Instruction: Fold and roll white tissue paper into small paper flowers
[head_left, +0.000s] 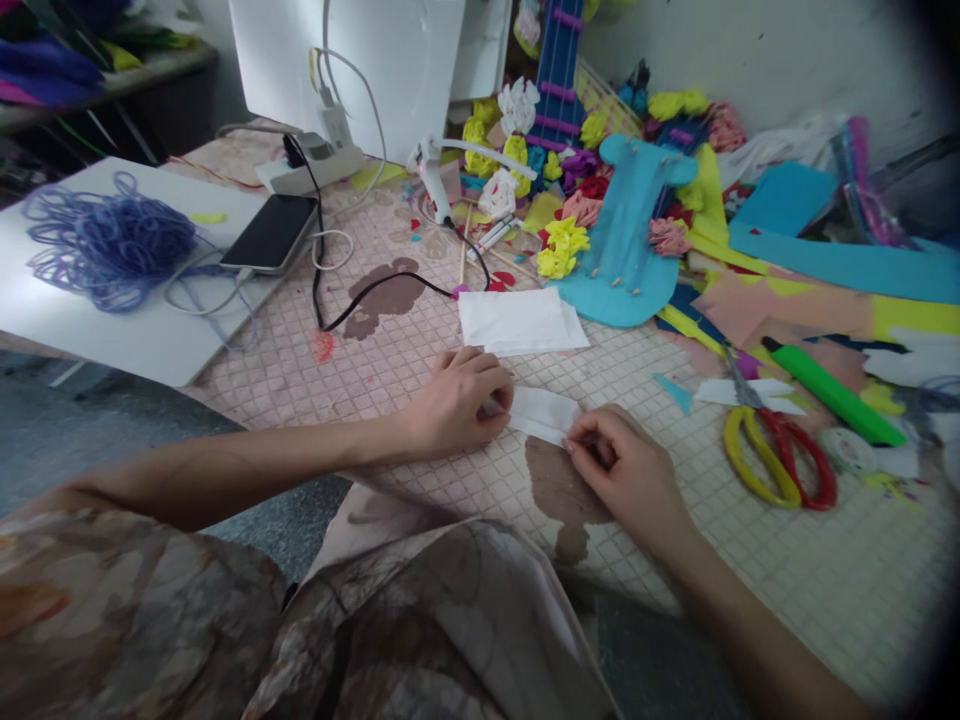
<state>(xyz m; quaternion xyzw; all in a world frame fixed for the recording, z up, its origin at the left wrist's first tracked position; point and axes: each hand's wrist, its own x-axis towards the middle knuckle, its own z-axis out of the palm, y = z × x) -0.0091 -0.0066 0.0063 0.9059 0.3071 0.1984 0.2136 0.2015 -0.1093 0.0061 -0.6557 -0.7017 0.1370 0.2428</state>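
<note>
Between my two hands a small folded strip of white paper (pixel 546 412) rests on the tiled-pattern tabletop. My left hand (pixel 463 400) grips its left end, fingers curled over the paper. At the right end, my right hand (pixel 622 465) pinches the lower corner between thumb and fingers. Just beyond lies a second, larger piece of folded white paper (pixel 521 322), which neither hand touches. The fingertips of my left hand are partly hidden by the knuckles.
Scissors (pixel 776 450) and a green cutter (pixel 832 393) lie at right. Behind are a glue gun (pixel 433 180), a blue cutout (pixel 626 240) and crumpled paper flowers (pixel 562 247). A phone (pixel 271 233) and purple yarn (pixel 112 240) occupy the left, with cables crossing the table.
</note>
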